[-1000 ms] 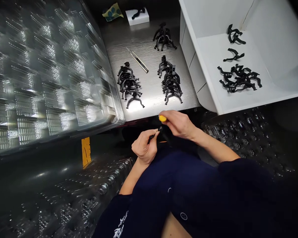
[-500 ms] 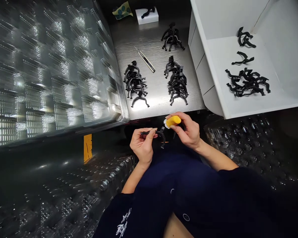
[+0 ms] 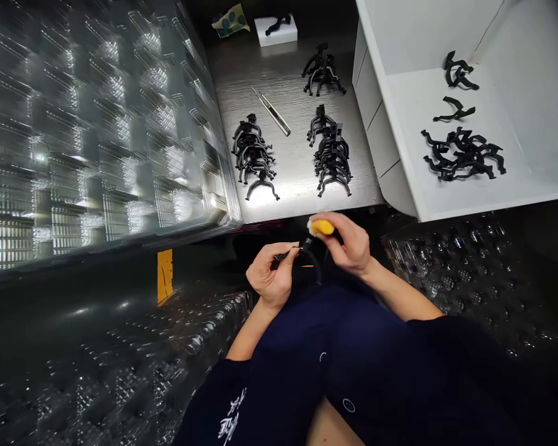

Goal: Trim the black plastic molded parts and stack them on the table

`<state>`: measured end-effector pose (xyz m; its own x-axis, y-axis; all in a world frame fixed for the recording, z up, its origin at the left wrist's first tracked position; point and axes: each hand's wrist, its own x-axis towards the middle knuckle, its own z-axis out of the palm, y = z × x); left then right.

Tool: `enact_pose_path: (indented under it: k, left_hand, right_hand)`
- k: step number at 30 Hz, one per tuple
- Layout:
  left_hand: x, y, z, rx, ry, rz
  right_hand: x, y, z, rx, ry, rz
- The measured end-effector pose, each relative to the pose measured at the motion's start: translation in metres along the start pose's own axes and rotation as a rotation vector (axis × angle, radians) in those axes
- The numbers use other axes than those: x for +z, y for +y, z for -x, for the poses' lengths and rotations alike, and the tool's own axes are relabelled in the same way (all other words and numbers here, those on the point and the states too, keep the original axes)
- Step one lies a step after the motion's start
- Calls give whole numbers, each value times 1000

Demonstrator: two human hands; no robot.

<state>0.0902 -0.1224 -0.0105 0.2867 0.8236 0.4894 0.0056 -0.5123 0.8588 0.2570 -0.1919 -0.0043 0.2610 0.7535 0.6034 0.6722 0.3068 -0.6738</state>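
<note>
My left hand [image 3: 272, 277] is closed on a small black plastic clip [image 3: 302, 255] held over my lap, just below the table edge. My right hand [image 3: 346, 244] grips a yellow-handled tool [image 3: 320, 227] whose white tip sits against the clip. Both hands are close together, fingers pinched. On the steel table [image 3: 288, 170] beyond them lie rows of the same black clips [image 3: 252, 155], a second stack [image 3: 332, 158] and a small group further back [image 3: 323, 69].
A clear blister tray [image 3: 93, 124] fills the left. A white bin [image 3: 446, 186] at the right holds several black clips [image 3: 462, 158]. Tweezers [image 3: 272, 111] lie on the table, a white block [image 3: 276, 30] at the far edge. Dark trays [image 3: 465, 272] flank my lap.
My right hand turned the yellow tool and brought its tip down onto the clip. My left hand shifted the clip slightly. The view barely moved in the last half second.
</note>
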Motion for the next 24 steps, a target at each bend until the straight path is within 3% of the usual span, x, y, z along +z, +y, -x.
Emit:
enact_pose_path:
  k: [4,10,13,16,19,22,24]
  left_hand:
    - [-4,3,-5,248,-97,-140]
    - [-7,0,-9,524,-217,-248]
    - [-8,-2,-15,630,-266,-288]
    - [-7,-5,-23,727,-272,-359]
    - [-5,-7,-29,822,-300,-425]
    - [-5,-5,-31,781,-334,-443]
    - [-7,-1,-30,584,-316,-437]
  right_hand:
    - [-8,1,-5,200,-3,-57]
    - [-14,2,-15,56,-192,-43]
    - [-22,5,-17,268,-202,-146]
    - [-28,-6,-18,449,-373,-275]
    - [-27,-20,-17,489,-543,-103]
    - [-25,-19,-13,536,-534,-91]
    - [-24,-12,-9,595,-468,-202]
